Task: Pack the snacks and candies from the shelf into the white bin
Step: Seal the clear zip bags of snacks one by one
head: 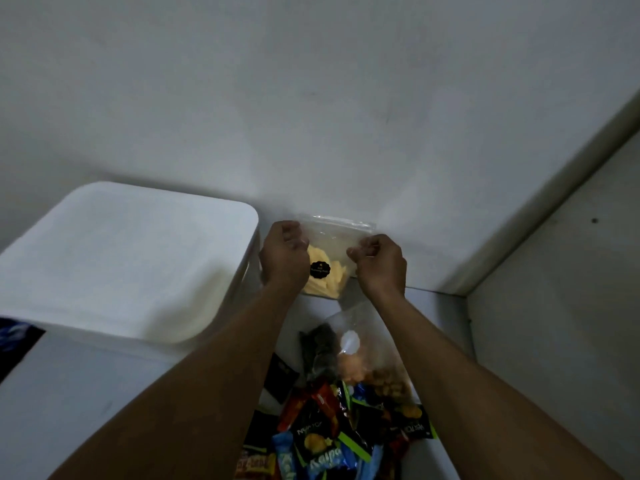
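A clear zip bag of pale yellow chips (pixel 329 271) with a round black sticker stands upright against the back wall of the shelf. My left hand (pixel 284 254) grips its left edge and my right hand (pixel 379 261) pinches its right side near the top. The white bin (pixel 121 258), its lid on, sits just left of the bag. Closer to me lies a clear bag of mixed nuts and dark pieces (pixel 349 355), and below it a pile of small colourful candy and snack packets (pixel 332 438).
The shelf's white back wall (pixel 311 116) rises straight behind the bag. A white side panel (pixel 554 271) closes the shelf on the right. A dark blue patterned thing (pixel 14 337) shows at the left edge.
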A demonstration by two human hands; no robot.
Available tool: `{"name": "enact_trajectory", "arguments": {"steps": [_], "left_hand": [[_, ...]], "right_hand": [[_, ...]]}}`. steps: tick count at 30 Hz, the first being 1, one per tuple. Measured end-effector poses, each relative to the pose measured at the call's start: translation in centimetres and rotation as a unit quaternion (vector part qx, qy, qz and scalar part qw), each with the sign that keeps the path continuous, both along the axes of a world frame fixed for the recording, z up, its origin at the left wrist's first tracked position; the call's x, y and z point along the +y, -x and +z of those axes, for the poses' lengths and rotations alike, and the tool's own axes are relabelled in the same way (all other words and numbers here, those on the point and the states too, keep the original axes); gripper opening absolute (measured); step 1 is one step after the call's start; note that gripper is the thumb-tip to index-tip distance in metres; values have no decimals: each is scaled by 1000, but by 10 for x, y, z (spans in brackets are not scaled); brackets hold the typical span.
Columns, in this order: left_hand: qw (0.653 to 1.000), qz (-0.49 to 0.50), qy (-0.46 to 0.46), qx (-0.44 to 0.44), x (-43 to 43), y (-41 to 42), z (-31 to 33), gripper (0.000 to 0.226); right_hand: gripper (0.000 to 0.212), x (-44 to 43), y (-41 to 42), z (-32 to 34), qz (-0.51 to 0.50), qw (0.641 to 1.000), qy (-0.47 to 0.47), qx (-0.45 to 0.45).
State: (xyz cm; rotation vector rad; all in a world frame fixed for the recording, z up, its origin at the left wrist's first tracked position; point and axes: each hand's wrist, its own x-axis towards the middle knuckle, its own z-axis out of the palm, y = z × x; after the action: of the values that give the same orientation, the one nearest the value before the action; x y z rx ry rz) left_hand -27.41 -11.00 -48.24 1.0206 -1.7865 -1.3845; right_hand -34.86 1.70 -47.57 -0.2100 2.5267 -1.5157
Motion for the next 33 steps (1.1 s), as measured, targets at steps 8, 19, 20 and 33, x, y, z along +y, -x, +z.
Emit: {"name": "enact_trajectory", "arguments": {"steps": [8, 19, 20, 33], "left_hand": [[999, 0, -39, -28, 8, 6, -6, 41], [978, -99, 19, -181, 51, -43, 2, 42], [965, -131, 30, -223, 56, -51, -2, 44], [888, -277, 73, -361, 98, -96, -10, 34]], "right_hand": [[23, 0, 8, -9, -15, 999, -24, -22], [44, 46, -7, 14, 102, 983, -153, -16], [45, 53, -10, 14, 117, 975, -190, -14], [16, 96, -51, 0, 80, 971, -166, -154]]}}
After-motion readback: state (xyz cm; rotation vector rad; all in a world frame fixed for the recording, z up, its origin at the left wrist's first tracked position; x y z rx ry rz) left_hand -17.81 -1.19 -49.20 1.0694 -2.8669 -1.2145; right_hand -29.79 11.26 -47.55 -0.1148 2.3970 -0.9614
